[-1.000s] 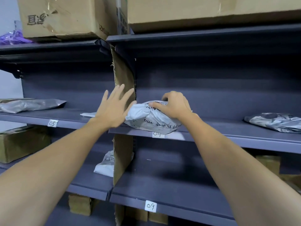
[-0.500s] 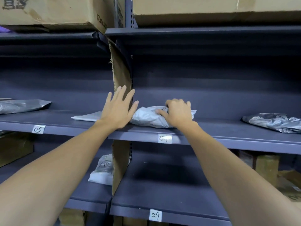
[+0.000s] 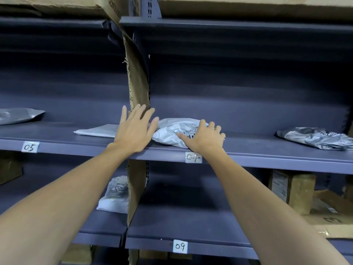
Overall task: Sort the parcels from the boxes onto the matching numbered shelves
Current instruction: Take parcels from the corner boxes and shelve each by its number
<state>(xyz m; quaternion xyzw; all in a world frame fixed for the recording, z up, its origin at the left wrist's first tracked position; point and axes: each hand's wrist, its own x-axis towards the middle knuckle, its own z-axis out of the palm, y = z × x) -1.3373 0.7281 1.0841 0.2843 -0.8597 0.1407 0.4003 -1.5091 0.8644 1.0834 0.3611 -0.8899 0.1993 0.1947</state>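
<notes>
Just above the 04 label [image 3: 193,157], the right hand [image 3: 205,137] lies over the right end of a white parcel [image 3: 170,133], fingers bent across its top and thumb stretched along its front face, so the bag is clasped between them. Left of the 04 label, the left hand [image 3: 134,131] is spread wide, fingers straight and pointing up and away, with the heel of the palm at the front edge of the shelf [image 3: 267,157]. Its thumb reaches the parcel's left end, though I cannot tell whether it truly touches. The white parcel sits on the shelf directly above and a little left of the 04 label, crumpled, with dark print showing beside the right thumb. Up and left of the 04 label, behind the left hand, stands a cardboard divider [image 3: 137,83] with a torn edge. Farther left of the 04 label a flat white parcel [image 3: 97,131] lies past the divider, a 05 label [image 3: 30,147] is stuck on the shelf edge, and a grey bag [image 3: 19,115] lies at the far left. Well to the right of the 04 label, on the same shelf, lies a crumpled grey parcel [image 3: 315,137]. Straight below the 04 label a 09 label [image 3: 180,246] marks the lower shelf [image 3: 219,248]. Down and left of the 04 label another white bag [image 3: 114,196] leans by the divider, and down and right of it stand brown cartons [image 3: 294,192]
</notes>
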